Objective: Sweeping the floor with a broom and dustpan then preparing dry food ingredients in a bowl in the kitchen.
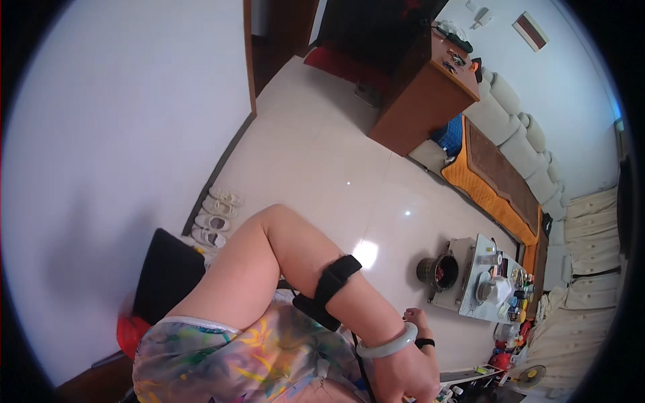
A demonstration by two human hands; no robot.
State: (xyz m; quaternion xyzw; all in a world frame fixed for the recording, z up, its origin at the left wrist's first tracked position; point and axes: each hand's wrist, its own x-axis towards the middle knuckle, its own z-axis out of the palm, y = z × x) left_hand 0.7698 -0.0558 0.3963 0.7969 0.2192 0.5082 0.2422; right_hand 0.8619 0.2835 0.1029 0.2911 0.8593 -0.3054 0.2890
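Note:
My left arm crosses the lower middle of the view, with a pale bangle point(388, 347) at the wrist and a black strap point(336, 276) with a dark device on the forearm. My left hand point(407, 375) bends down at the bottom edge; its fingers are mostly hidden, and a small pale bit shows by them, too little to identify. Just beyond it, my right hand point(416, 317) has a black band point(425, 343) at the wrist, its fingers look partly curled, and nothing can be made out in them. A patterned, colourful garment point(252, 357) covers my body.
A dark bin point(428, 272) stands beside a low table point(468, 297) laden with containers. Beyond are a sofa point(494, 116) with orange and brown covers and a brown cabinet point(418, 101). Shoes point(209, 221) line the left wall near a black object point(169, 274). A fan point(531, 377) stands lower right.

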